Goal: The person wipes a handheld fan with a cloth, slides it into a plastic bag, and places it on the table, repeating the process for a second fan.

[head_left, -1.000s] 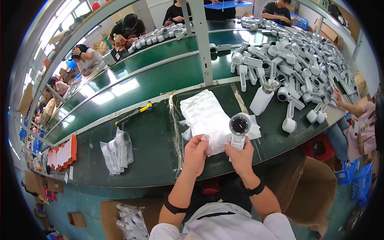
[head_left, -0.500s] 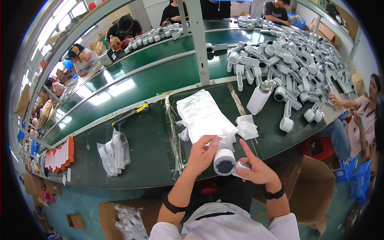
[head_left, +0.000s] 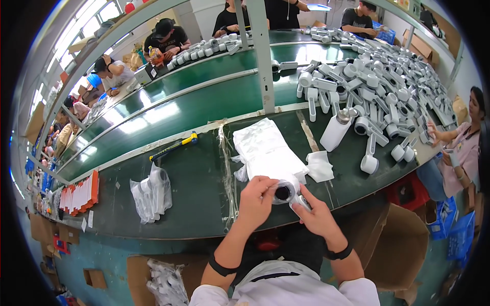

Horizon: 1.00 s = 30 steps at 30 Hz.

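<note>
Dark green workbench (head_left: 194, 194) spans the scene, work partway through as judged from the layout. Far right: big pile of loose white-and-grey handled devices (head_left: 377, 86), no bags seen on them, so most look left to do. Near left, below the bench: cardboard box (head_left: 135, 271) holding wrapped white pieces (head_left: 166, 283), apparently finished ones; count can't be told. Mid-bench: thick stack of clear-white plastic bags (head_left: 265, 148), plenty left. Left on bench: bundle of bagged devices (head_left: 151, 196), looks done, well apart from the box. White bottle (head_left: 337, 131) stands tilted in view between stack and pile. Person's right hand (head_left: 317, 217) grasps the handle of one device (head_left: 284, 192), dark round face toward the person, located at the near end of the stack. Left hand (head_left: 256, 199) has fingers bunched at that device's rim; can't tell if they pinch the rim or thin film. This piece seems mid-step, not yet visibly bagged. White cloth-like sheet (head_left: 320, 167) lies just right of the stack.
</note>
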### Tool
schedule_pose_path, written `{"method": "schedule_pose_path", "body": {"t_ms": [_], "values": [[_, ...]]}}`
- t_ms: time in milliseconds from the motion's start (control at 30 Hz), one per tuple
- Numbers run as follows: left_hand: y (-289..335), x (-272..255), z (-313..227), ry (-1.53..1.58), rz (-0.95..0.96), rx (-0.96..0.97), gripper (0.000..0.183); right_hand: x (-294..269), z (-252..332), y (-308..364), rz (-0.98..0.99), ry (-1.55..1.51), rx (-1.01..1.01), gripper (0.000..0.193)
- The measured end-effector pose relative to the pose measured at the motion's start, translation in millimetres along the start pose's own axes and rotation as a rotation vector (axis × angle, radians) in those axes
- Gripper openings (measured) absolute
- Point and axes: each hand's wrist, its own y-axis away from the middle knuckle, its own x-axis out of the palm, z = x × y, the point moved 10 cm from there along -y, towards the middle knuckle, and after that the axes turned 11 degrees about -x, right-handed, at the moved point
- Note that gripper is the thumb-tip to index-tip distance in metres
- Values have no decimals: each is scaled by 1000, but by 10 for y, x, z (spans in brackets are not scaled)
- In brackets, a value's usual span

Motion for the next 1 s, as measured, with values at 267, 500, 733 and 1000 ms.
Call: {"method": "schedule_pose_path", "body": {"t_ms": [267,500,733,1000], "values": [[523,573,-385,-300,11,386,19,-43,230,-75,-295,267,-289,77],[619,314,-208,-237,-43,301,22,99,72,-184,-318,-233,-318,69],[457,5,-120,-224,-97,320,36,241,126,-184,-198,-569,-16,46],[417,-115,431,396,-206,39,14,254,46,-248,-321,-652,69,32]]}}
